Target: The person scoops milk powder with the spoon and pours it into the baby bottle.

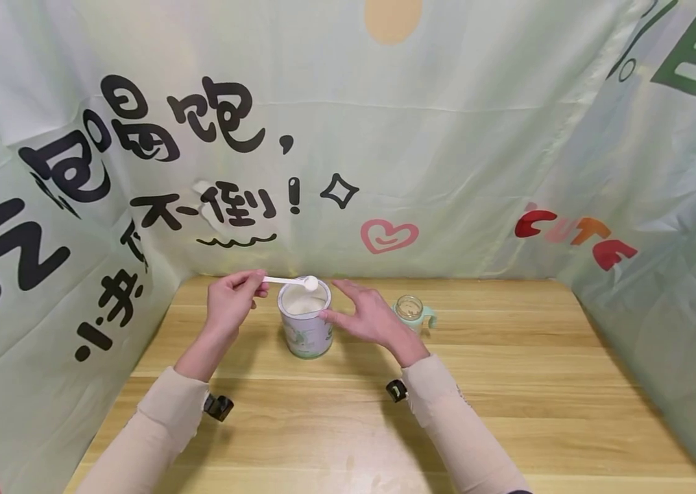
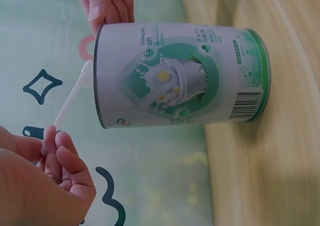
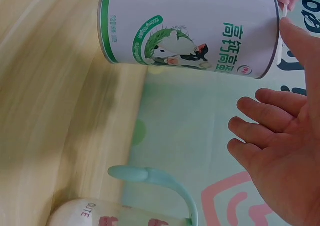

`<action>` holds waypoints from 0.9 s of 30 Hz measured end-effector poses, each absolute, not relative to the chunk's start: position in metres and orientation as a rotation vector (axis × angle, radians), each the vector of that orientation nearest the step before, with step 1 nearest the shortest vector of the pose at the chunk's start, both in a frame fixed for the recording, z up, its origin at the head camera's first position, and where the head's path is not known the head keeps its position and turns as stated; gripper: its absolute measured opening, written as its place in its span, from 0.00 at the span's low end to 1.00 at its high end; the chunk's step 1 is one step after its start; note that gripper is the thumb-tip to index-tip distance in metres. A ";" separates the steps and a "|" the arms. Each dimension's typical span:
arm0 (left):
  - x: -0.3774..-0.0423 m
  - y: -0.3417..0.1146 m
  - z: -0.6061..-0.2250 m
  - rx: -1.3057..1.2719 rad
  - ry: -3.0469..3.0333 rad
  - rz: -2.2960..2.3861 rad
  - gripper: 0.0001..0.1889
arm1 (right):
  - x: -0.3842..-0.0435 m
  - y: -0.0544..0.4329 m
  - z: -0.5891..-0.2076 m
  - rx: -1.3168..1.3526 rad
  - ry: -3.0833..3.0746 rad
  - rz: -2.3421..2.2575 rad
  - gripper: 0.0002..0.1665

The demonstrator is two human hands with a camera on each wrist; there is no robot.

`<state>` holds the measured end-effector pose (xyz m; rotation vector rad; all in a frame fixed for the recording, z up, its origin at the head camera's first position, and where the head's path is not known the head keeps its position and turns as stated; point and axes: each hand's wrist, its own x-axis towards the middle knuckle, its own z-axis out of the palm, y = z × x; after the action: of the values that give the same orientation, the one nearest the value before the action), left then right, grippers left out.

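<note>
Between the thumb and fingers of my left hand (image 1: 228,302) is the handle of a white scoop (image 1: 286,280). Its bowl, heaped with white powder, is over the mouth of a milk powder can (image 1: 308,337). The can stands upright on the table, topless, with pale powder (image 1: 303,303) inside. My right hand (image 1: 374,317) is at the can's right side, thumb by the rim and the other fingers extended, apart from the wall. In the right wrist view those fingers (image 3: 265,126) are spread beside the can (image 3: 190,30). The left wrist view shows the scoop's handle (image 2: 70,98) pinched near its end.
A glass cup (image 1: 409,309) with a mint-green handle stands right of the can, partly behind my right wrist. The wooden table (image 1: 508,384) meets printed cloth walls (image 1: 465,171) at the back and sides. Small black devices (image 1: 219,407) sit at both wrists.
</note>
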<state>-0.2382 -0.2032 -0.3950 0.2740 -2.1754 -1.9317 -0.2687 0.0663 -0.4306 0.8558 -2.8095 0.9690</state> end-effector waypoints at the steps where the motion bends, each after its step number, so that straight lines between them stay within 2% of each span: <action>1: -0.238 -0.203 -0.395 0.272 -2.173 -1.934 0.20 | -0.269 0.067 -0.430 0.851 -2.813 0.967 0.49; 27: -0.244 -0.181 -0.391 0.198 -2.197 -1.984 0.17 | -0.267 0.087 -0.425 0.772 -2.817 0.944 0.49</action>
<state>-0.2439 -0.1808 -0.3910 0.1984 -2.1970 -1.9837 -0.2666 0.0874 -0.4249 0.7718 -2.8170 0.9437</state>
